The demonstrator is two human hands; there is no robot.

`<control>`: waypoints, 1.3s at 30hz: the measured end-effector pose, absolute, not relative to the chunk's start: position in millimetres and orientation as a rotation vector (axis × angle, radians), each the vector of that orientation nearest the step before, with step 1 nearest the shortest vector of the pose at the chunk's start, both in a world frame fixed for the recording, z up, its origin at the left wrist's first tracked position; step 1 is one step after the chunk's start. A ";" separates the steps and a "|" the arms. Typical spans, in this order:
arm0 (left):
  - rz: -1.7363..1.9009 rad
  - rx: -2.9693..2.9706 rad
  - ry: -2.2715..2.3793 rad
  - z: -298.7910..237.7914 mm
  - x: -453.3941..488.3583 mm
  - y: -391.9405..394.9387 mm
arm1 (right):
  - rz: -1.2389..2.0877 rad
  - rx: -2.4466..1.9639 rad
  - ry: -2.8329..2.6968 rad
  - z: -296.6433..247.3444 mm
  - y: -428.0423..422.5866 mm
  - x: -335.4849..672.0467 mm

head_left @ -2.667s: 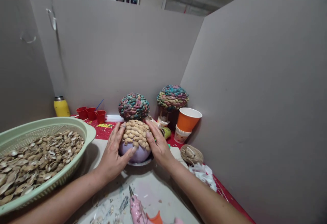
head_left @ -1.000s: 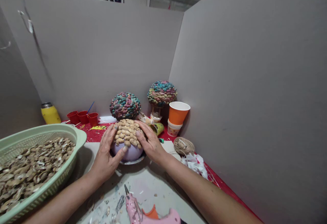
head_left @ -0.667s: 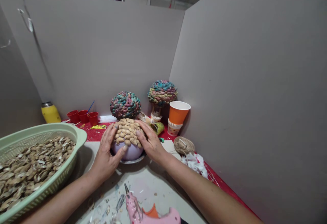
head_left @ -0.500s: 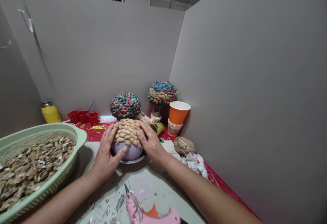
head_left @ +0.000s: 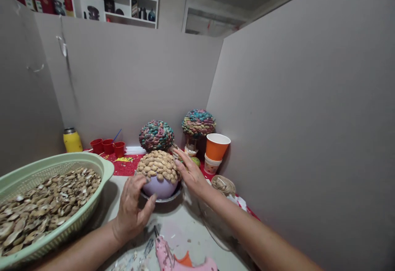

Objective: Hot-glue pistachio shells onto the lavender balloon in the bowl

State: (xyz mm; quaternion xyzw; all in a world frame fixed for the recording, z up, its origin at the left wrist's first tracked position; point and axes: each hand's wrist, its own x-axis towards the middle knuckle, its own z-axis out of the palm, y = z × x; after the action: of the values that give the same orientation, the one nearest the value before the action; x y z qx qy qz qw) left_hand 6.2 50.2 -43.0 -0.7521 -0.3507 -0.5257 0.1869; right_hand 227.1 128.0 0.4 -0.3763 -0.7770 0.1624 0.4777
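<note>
A smooth lilac ball, perhaps a balloon (head_left: 160, 188), sits in a shallow metal dish (head_left: 169, 199), its upper part covered with rows of peanut shells (head_left: 158, 164). My right hand (head_left: 194, 177) lies with stretched fingers along the right side of the shells. At the lower left of the ball is my left hand (head_left: 133, 205), thumb and fingers apart, fingertips close to the dish rim; whether they touch it I cannot tell. Nearer to me, a pink glue gun (head_left: 165, 252) with an orange trigger lies on the white board (head_left: 185, 232), partly cut off by the frame.
On the left stands a green basket (head_left: 106, 168) of peanut shells. Behind are two colourful shell-covered domes (head_left: 156, 135), red cups (head_left: 108, 146), a yellow bottle (head_left: 72, 141) and stacked paper cups (head_left: 217, 147). Twine (head_left: 224, 184) lies right. Grey partitions (head_left: 138, 77) enclose the table.
My left hand has come off the shells and moved down toward me. My right hand has slid outward along the right side. The camera view has tilted up.
</note>
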 end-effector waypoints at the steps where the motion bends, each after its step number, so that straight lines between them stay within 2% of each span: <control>1: -1.439 -2.142 -0.935 -42.5 6.1 48.9 | 0.390 -0.932 -1.885 6.0 126.7 232.4; 7: -1.176 -2.277 -0.835 -34.9 7.8 49.6 | 0.401 -1.026 -1.814 28.8 85.5 258.3; 14: -1.049 -2.339 -0.804 -34.3 8.7 46.0 | 0.604 -1.201 -2.376 10.7 -20.9 266.7; 18: -0.998 -2.334 -0.794 -37.9 9.3 47.4 | 0.490 -1.300 -2.640 5.8 -57.8 260.4; 24: -0.932 -2.328 -0.790 -43.4 6.4 54.1 | 0.120 -1.351 -2.714 -2.7 -65.9 234.1; 27: -0.917 -2.325 -0.787 -46.8 2.2 56.0 | 0.011 -1.300 -2.662 -13.4 -65.2 226.3; 32: -0.960 -2.297 -0.707 -49.5 -0.2 52.8 | 0.035 -1.231 -2.435 -21.4 -73.9 241.5; 39: -1.040 -2.306 -0.533 -47.1 8.9 44.6 | 0.179 -1.215 -1.676 -20.9 -75.6 283.3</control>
State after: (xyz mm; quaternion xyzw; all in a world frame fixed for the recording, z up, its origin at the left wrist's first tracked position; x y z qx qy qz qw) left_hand 8.9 44.6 -47.1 -0.8577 -0.1982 -0.3869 0.2744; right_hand 283.3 -75.6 -20.9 -0.5042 -0.6950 0.0744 0.5072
